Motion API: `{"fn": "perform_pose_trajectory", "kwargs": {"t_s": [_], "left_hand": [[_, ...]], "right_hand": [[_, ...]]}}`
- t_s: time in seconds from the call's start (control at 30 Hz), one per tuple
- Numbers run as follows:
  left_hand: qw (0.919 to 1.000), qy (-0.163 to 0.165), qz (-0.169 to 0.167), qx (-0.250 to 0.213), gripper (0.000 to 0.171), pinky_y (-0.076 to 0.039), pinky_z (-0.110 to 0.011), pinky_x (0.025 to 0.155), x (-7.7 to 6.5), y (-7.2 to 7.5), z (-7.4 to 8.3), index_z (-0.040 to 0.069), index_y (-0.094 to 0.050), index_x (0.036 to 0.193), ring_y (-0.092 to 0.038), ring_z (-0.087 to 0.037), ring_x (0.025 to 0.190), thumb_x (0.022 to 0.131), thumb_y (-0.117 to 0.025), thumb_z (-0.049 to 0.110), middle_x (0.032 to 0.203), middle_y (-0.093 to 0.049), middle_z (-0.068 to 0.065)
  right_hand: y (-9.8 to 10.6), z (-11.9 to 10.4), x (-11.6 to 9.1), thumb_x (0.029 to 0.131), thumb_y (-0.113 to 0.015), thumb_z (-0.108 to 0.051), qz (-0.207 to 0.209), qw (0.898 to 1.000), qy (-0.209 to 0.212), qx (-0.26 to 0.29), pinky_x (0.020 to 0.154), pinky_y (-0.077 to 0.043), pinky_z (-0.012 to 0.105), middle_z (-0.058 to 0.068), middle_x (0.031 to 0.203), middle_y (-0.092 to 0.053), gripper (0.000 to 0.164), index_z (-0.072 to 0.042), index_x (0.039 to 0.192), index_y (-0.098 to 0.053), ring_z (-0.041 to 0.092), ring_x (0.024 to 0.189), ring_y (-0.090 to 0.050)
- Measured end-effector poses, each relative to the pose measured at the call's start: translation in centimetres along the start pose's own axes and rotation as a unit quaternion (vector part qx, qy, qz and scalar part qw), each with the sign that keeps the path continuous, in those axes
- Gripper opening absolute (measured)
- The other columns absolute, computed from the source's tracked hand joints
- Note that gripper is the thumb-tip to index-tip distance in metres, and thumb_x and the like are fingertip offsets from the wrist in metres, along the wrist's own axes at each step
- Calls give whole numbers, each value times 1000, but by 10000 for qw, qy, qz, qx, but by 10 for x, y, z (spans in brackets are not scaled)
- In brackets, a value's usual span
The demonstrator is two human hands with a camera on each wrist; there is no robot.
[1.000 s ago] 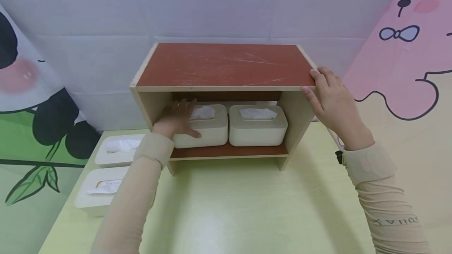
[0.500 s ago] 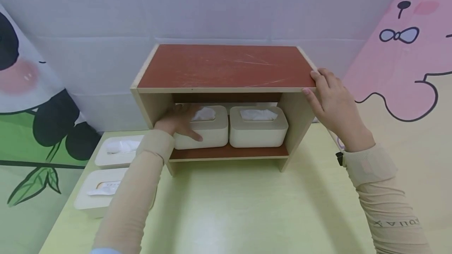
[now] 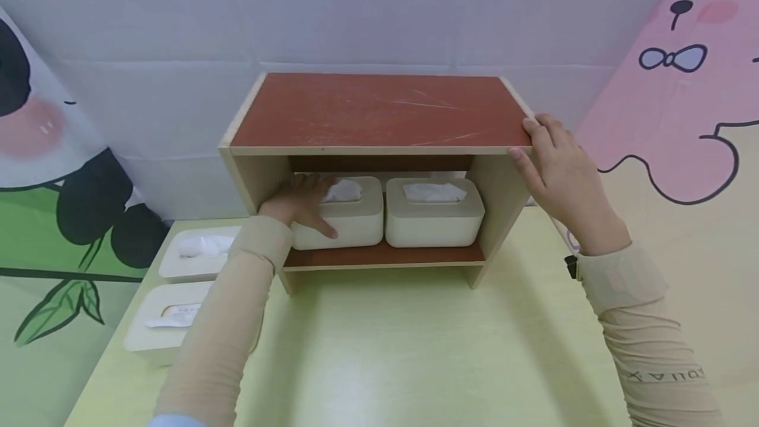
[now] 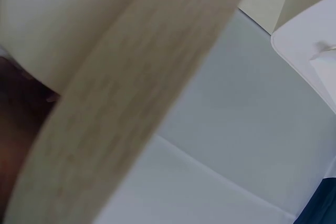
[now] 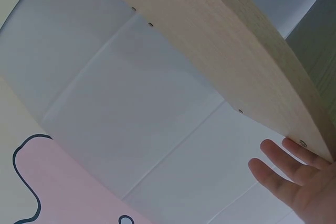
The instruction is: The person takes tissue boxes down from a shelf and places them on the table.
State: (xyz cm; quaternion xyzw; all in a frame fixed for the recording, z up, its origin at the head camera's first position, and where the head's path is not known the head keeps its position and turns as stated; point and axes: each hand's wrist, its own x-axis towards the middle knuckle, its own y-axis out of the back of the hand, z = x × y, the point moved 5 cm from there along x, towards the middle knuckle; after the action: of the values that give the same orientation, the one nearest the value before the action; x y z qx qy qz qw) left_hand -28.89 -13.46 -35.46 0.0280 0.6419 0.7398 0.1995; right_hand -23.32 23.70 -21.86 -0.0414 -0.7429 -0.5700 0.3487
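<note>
Inside one red-topped shelf [image 3: 379, 111], two pale tissue boxes [image 3: 358, 227]

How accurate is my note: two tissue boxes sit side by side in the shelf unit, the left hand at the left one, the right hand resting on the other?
One slip: the head view shows the right hand resting on the upper right corner of the shelf unit, not on the right tissue box. The rest holds.
</note>
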Motion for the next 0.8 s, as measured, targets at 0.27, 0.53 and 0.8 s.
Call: {"fn": "perform_pose_trajectory", "kwargs": {"t_s": [0.27, 0.53, 0.8], "left_hand": [[9998, -43, 74, 156, 116, -21, -58, 105, 0, 2, 1, 20, -14, 147, -23, -43, 131, 57, -76, 59, 150, -21, -14], [9993, -96, 117, 342, 117, -19, -57, 106, 1, 2, 2, 19, -14, 147, -25, -43, 130, 57, -74, 63, 149, -24, -16], [9973, -93, 294, 660, 116, -25, -55, 104, -2, 3, 5, 19, -21, 146, -35, -43, 123, 53, -73, 67, 144, -33, -16]], "right_hand": [[0, 0, 0, 96, -41, -35, 34, 10000, 15, -19, 90, -37, 61, 23, 136, -39, 51, -1, 135, -38, 44, 118, -42], [1, -1, 0, 96, -42, -33, 89, 9999, 102, -67, 89, -38, 61, 23, 135, -39, 51, 0, 135, -38, 44, 117, -43], [0, 0, 0, 96, -43, -32, 138, 9998, 141, -94, 88, -38, 61, 23, 134, -40, 50, 0, 134, -39, 44, 116, -44]]}}
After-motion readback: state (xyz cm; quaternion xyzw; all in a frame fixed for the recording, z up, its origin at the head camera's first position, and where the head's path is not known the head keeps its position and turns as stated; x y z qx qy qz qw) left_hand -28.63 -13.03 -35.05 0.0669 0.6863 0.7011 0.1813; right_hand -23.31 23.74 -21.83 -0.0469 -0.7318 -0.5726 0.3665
